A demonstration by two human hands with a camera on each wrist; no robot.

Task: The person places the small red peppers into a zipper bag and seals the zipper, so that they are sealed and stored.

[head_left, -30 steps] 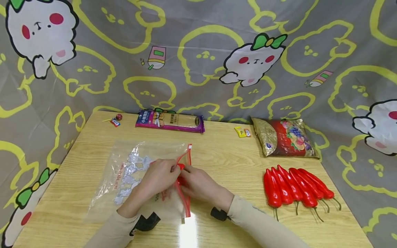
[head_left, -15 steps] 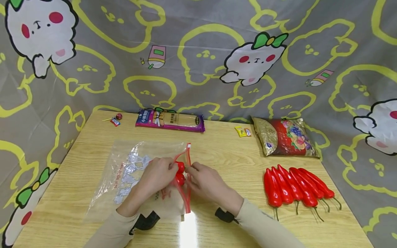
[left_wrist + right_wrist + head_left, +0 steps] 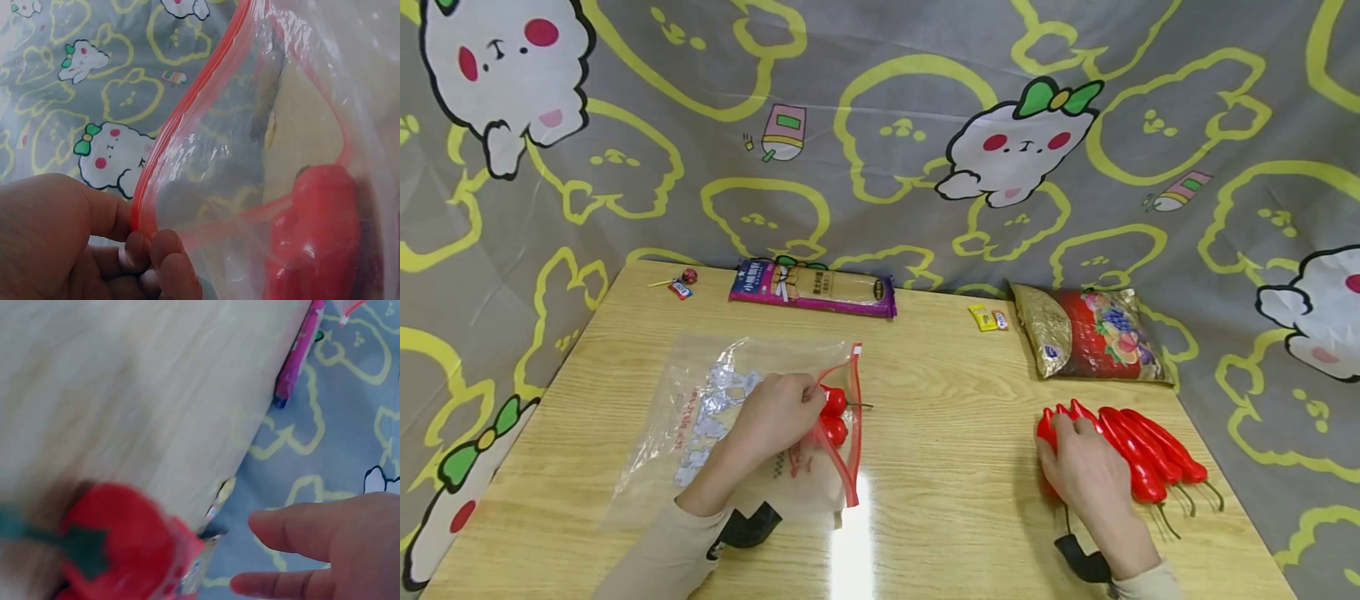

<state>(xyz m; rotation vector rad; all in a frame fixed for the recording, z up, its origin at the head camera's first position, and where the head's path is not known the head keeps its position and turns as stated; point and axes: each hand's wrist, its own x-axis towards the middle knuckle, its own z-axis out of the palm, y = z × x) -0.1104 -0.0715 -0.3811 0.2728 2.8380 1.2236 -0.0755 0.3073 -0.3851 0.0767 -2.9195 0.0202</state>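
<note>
My left hand (image 3: pixel 778 412) pinches the red-edged mouth of a clear zip bag (image 3: pixel 658 417) lying on the table. The left wrist view shows thumb and fingertips on the red zip strip (image 3: pixel 187 106), with the mouth held apart. Inside the bag are red peppers (image 3: pixel 835 403), their round ends facing the mouth; one stem sticks out past the zip. On the right side, my right hand (image 3: pixel 1086 467) is over a row of red peppers (image 3: pixel 1142 475), hiding part of it. Its thumb and finger (image 3: pixel 300 531) are spread apart beside a red pepper (image 3: pixel 134 544) in the right wrist view.
A purple noodle pack (image 3: pixel 812 287) lies along the back edge. Small sweets (image 3: pixel 987 318) sit left of a gold-and-red bag (image 3: pixel 1090 333). At the back left are a lollipop (image 3: pixel 688 276) and a small wrapped sweet (image 3: pixel 680 288). Patterned cloth (image 3: pixel 895 125) walls the table in.
My right hand has left the bag's mouth and moved right to the row of peppers. The left hand keeps its pinch on the bag. A pepper stem now shows at the mouth.
</note>
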